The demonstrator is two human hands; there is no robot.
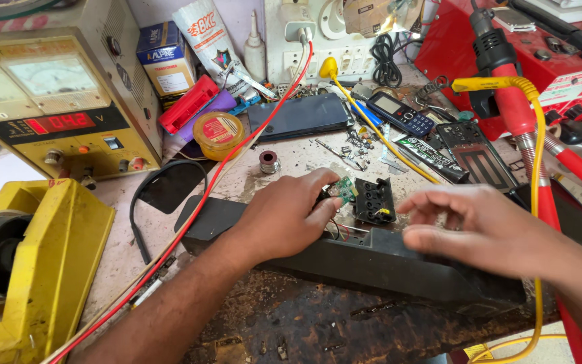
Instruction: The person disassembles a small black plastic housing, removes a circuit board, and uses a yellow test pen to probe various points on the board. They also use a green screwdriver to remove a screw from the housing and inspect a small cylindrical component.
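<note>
A long black speaker body (372,266) lies across the workbench in front of me. My left hand (284,216) rests on its top, fingertips pinching a small green circuit board (342,190) with thin wires running into the body. Right beside the board stands a black button panel (374,200). My right hand (479,226) hovers just right of that panel, fingers spread and slightly blurred, holding nothing.
A yellow power supply with a red digital display (55,121) stands at the back left, and a yellow tape dispenser (28,263) at the front left. Red (230,162) and yellow (537,195) cables cross the bench. Phones (298,116), a flux tin (217,133), a solder spool (269,161) and a red soldering station (540,61) crowd the back.
</note>
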